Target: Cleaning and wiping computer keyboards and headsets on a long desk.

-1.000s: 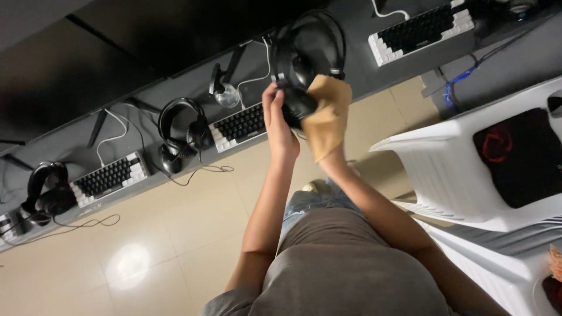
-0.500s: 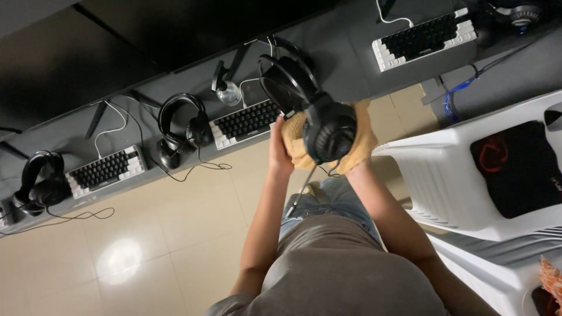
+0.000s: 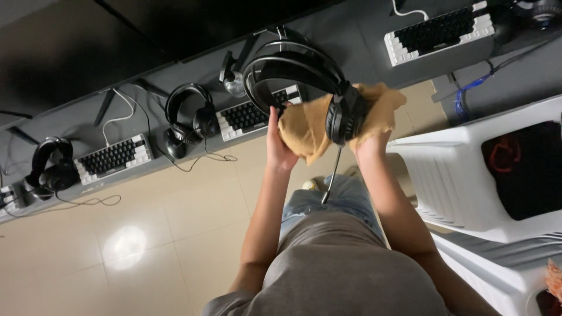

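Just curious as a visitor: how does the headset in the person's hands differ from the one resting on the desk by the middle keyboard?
The held headset is lifted in the air, gripped by the left hand and the right hand; the desk headset rests untouched on the desk. A tan cloth is bunched against the held headset, while none is near the desk headset. The held headset looks larger, being closer to the camera. Both are black over-ear headsets.

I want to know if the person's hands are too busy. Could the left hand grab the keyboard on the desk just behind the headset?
Probably yes, but not freely. The left hand is up by the headset and tan cloth. The keyboard lies on the desk just beyond with nothing between, but the hand would have to let go first.
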